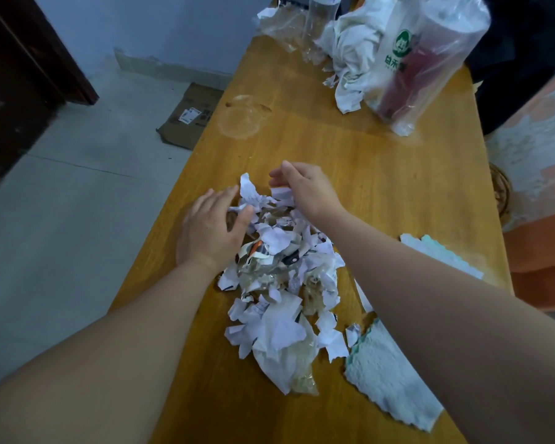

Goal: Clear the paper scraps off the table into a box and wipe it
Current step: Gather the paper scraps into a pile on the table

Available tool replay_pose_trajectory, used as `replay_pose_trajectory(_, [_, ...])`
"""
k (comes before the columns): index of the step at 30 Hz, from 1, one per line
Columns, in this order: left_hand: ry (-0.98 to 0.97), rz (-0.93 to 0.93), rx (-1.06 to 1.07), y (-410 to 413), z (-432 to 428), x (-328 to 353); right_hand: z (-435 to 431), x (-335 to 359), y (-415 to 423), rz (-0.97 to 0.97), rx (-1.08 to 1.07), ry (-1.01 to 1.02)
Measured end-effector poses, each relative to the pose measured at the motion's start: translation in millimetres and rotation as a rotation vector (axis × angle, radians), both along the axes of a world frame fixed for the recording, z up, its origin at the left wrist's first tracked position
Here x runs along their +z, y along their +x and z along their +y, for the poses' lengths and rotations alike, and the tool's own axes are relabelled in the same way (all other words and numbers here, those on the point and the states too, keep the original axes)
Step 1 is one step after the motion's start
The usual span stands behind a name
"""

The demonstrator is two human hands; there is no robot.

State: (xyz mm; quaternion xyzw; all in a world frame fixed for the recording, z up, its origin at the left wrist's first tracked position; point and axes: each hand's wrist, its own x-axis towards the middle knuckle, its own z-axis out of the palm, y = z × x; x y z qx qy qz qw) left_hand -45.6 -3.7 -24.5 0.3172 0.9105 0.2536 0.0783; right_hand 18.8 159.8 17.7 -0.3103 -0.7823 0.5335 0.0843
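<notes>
Head view: flat left hand point(212, 229), loosely cupped right hand point(305, 187) bracket centre-frame paper scraps point(279, 283); hasty scooping could spill some off table point(334, 139).

At 5 o'clock the right forearm point(430, 299) covers the middle of the cloth point(394, 376). The right hand point(305, 190) hides its own fingertips, so any grip on the scraps point(279, 283) cannot be told. The top edge cuts off the bottle point(321, 17) at 12 o'clock. The bag point(430, 59) at 1 o'clock is blurred, its red contents unclear.
</notes>
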Motion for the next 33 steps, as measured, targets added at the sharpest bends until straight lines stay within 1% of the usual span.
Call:
replay_pose_trajectory(2, [0.059,-0.021,0.031,-1,1,1,-4,1,-4,-0.003,0.049,0.054])
replay_pose_trajectory(5, [0.140,-0.075,0.084,-3,1,-3,-13,4,-9,-0.073,0.215,0.093])
replay_pose_trajectory(8, [0.164,-0.118,0.124,-4,-1,-6,-25,6,-9,-0.194,0.406,0.247])
replay_pose_trajectory(10, [0.159,-0.134,0.134,-4,-2,-6,-29,6,-6,-0.201,0.440,0.341])
replay_pose_trajectory(13, [0.161,-0.113,0.107,-3,-1,-3,-27,7,-2,-0.164,0.382,0.409])
replay_pose_trajectory(18, [0.169,-0.109,0.104,-1,0,-1,-24,15,4,-0.105,0.217,0.406])
replay_pose_trajectory(20, [0.171,-0.122,0.095,-2,0,-1,-26,17,6,-0.152,0.251,0.370])
replay_pose_trajectory(22, [0.166,-0.146,0.095,-3,-1,-2,-27,15,7,-0.243,0.337,0.327])
replay_pose_trajectory(24, [0.169,-0.167,0.096,-3,-2,-2,-29,13,8,-0.263,0.350,0.293])
replay_pose_trajectory(28, [0.199,-0.185,0.054,-1,-2,2,-33,18,9,-0.192,0.208,0.222])
replay_pose_trajectory(33, [0.110,-0.173,0.016,-1,-7,6,-25,21,29,-0.269,-0.058,0.415])
